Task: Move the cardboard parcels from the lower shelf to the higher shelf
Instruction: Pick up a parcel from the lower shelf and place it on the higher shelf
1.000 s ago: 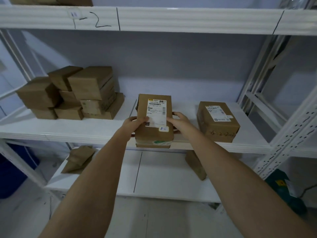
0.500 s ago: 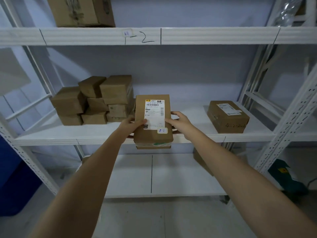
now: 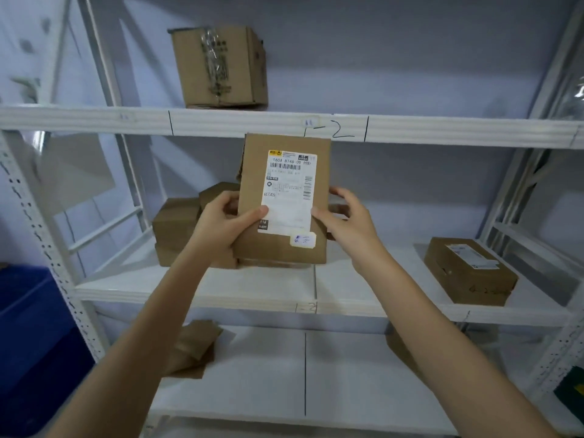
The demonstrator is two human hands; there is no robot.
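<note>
head view: both hands clamp one cardboard parcel (image 3: 282, 203) in the air, in front of the middle shelf (image 3: 347, 306) and with its top edge near the rim of the upper shelf (image 3: 221, 121). the left hand (image 3: 226, 224) and the right hand (image 3: 349, 218) press on opposite sides, thumbs on the label face, probably so the flat box stays upright and does not twist. a big box (image 3: 219, 66) already stands on the upper shelf, so i think the free place to its right is the better target.
</note>
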